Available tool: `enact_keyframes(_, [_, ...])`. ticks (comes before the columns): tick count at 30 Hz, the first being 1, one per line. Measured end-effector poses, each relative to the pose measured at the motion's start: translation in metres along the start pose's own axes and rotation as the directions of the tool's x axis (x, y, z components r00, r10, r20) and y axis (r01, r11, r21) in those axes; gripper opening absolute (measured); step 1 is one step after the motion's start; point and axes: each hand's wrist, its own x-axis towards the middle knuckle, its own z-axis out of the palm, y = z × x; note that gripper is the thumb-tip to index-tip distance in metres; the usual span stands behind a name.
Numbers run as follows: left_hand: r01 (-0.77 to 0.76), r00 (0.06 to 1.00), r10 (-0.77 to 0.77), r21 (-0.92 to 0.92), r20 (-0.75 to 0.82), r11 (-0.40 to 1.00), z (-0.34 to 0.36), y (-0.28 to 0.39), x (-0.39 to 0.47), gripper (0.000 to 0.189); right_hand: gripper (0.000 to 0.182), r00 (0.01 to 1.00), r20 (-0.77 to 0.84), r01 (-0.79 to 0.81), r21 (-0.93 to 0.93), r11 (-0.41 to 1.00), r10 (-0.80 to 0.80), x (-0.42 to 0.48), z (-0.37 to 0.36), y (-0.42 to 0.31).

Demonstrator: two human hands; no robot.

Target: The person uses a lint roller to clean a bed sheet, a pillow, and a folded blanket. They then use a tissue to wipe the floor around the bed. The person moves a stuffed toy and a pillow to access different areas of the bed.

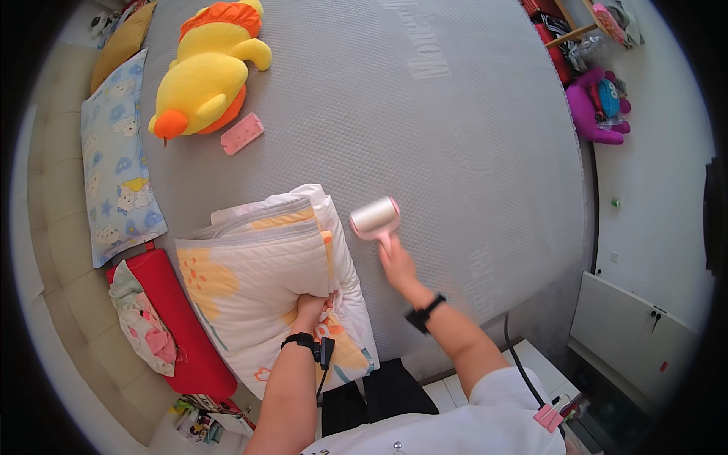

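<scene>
My right hand (397,267) grips the pink handle of a lint roller (375,218), whose pale roll hangs over or lies on the grey mattress (455,170); contact cannot be told. Just left of it, my left hand (314,307) presses into a folded quilt (256,273), white with orange and yellow flowers and grey edging. Its fingers are partly hidden in the folds, and whether they pinch the cloth is unclear. White bedding shows beneath and beside the quilt.
A yellow and orange plush duck (207,79) lies at the upper left, a pink perforated case (243,134) beside it. Along the padded headboard (62,239) are a blue patterned pillow (119,165) and a red cushion (193,335) with crumpled cloth (145,324). A purple plush toy (588,108) sits beyond the mattress.
</scene>
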Motion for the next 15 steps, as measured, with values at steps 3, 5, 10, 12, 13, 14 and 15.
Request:
enact_keyframes(3, [-0.039, 0.99, 0.042, -0.028, 0.133, 0.999, 0.005, 0.001, 0.013, 0.012, 0.03, 0.992, 0.03, -0.122, -0.029, 0.992, 0.123, -0.182, -0.033, 0.099])
enact_keyframes(5, [0.021, 0.986, -0.028, 0.039, 0.166, 0.999, 0.008, 0.012, 0.007, 0.013, 0.029, 0.939, 0.146, -0.306, -0.062, 0.95, 0.312, -0.219, -0.047, 0.104])
enact_keyframes(10, [0.009, 0.988, -0.003, -0.036, 0.151, 0.999, -0.001, 0.006, 0.009, 0.015, 0.027, 0.999, 0.038, -0.022, 0.119, 0.993, 0.018, -0.02, 0.0, 0.001])
enact_keyframes(12, [0.009, 0.988, -0.003, -0.041, 0.156, 0.999, -0.003, -0.003, 0.017, 0.018, 0.029, 0.985, -0.035, 0.17, 0.098, 0.981, -0.167, 0.113, 0.015, -0.061])
enact_keyframes(13, [0.007, 0.983, -0.004, -0.02, 0.183, 1.0, -0.002, -0.003, 0.023, 0.019, 0.028, 0.973, -0.066, 0.228, 0.102, 0.968, -0.222, 0.176, 0.013, -0.09])
enact_keyframes(14, [0.008, 0.977, -0.008, 0.003, 0.215, 1.0, 0.0, -0.003, 0.029, 0.021, 0.028, 0.953, -0.144, 0.281, 0.075, 0.957, -0.268, 0.229, 0.005, -0.118])
enact_keyframes(15, [0.004, 0.966, -0.014, 0.037, 0.26, 0.999, 0.01, 0.0, 0.034, 0.022, 0.03, 0.924, -0.212, 0.336, 0.049, 0.941, -0.319, 0.279, -0.011, -0.129])
